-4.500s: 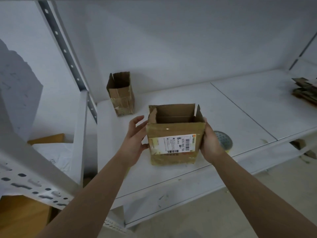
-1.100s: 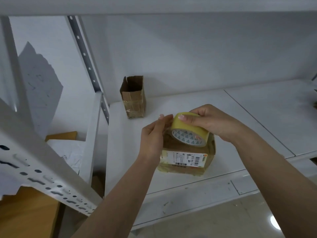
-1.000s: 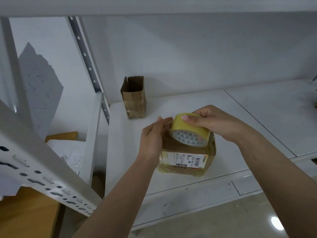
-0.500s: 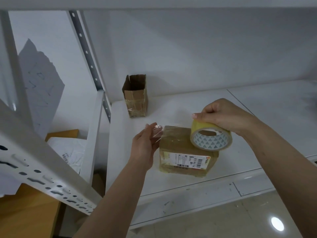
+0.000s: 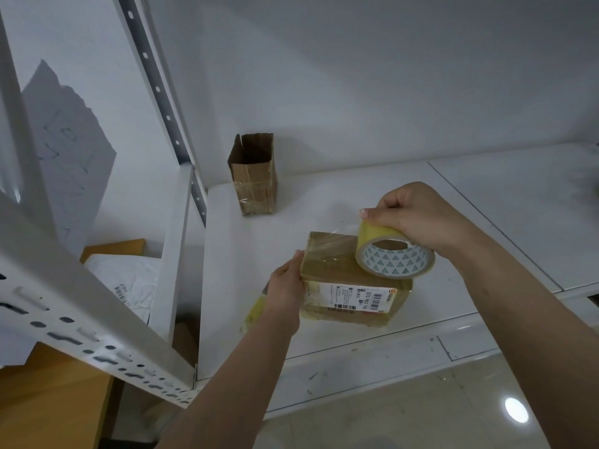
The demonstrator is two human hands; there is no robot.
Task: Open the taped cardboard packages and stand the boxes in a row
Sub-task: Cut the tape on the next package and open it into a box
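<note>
A closed brown cardboard box (image 5: 337,270) with a white shipping label lies near the front edge of the white shelf (image 5: 324,202). My right hand (image 5: 411,215) grips a yellow roll of clear tape (image 5: 393,254) over the box's right top. A clear strip runs from the roll across the box top to its left side. My left hand (image 5: 287,288) presses flat against that left side, over the tape end. A smaller open cardboard box (image 5: 254,179) stands upright at the back left of the shelf.
A perforated white metal upright (image 5: 158,89) and a slanted rail (image 5: 81,312) frame the shelf on the left. Behind them lie a white mailer bag (image 5: 129,283) and a wooden surface (image 5: 48,403). The tiled floor (image 5: 421,413) lies below the shelf.
The box's open flaps are now closed. My right hand has taken the tape roll and pulled it right across the top, drawing out a strip; my left hand moved to the box's left side.
</note>
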